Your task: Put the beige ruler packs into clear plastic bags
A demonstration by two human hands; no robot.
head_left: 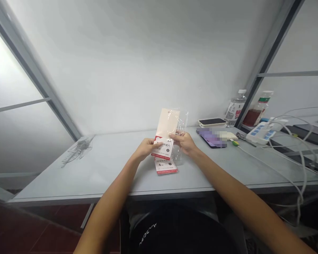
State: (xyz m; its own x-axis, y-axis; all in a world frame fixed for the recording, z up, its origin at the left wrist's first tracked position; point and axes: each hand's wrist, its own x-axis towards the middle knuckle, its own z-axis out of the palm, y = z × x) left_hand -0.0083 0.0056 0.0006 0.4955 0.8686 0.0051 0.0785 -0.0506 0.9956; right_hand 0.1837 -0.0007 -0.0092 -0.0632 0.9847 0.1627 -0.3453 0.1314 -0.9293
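Note:
A cream, white and red card packet (165, 123), printed like a ruler set, is tilted up above the table between my two hands. At its lower left edge, my left hand (145, 148) is closed with the thumb on its front. My right hand (184, 141) pinches its right side, where clear plastic (184, 118) sticks out; whether this is a sleeve or rulers I cannot tell. Beneath it, a similar red-and-white packet (166, 167) lies on the table, its upper part covered by the held one.
On the grey table (113, 169), dark scribble-like marks (81, 150) show at left. To the right are a phone (212, 122), a purple partly blurred item (210, 137), bottles (235, 109), a power strip (265, 131) and loose white cables (270, 169).

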